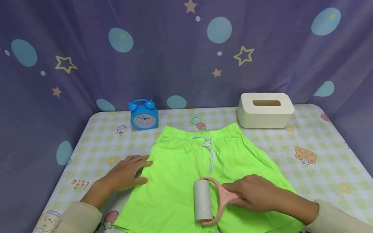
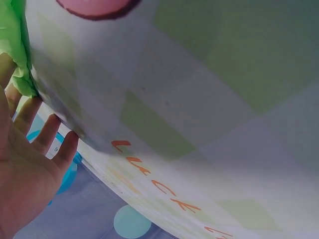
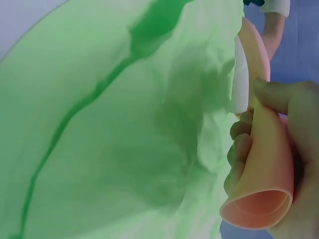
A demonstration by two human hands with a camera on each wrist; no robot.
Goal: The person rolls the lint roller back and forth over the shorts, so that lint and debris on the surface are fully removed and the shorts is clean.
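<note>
Neon green shorts (image 1: 176, 172) with a white drawstring (image 1: 210, 154) lie spread on the table, waistband toward the back. My right hand (image 1: 257, 193) grips the pink handle of a lint roller (image 1: 202, 200), whose pale roll rests on the shorts near the crotch. In the right wrist view, fingers (image 3: 239, 149) and thumb wrap round the flared handle (image 3: 271, 154). My left hand (image 1: 127, 173) rests at the left edge of the shorts, its fingers extended and touching the cloth. The left wrist view shows those fingers (image 2: 47, 134) spread beside the green fabric (image 2: 12, 45).
A blue alarm clock (image 1: 143, 116) stands at the back left of the table. A cream tissue box (image 1: 265, 110) sits at the back right. Between them lies a small mint-green ring (image 1: 195, 120). A checked cloth (image 1: 323, 181) covers the table, and purple curtains (image 1: 174, 75) hang around it.
</note>
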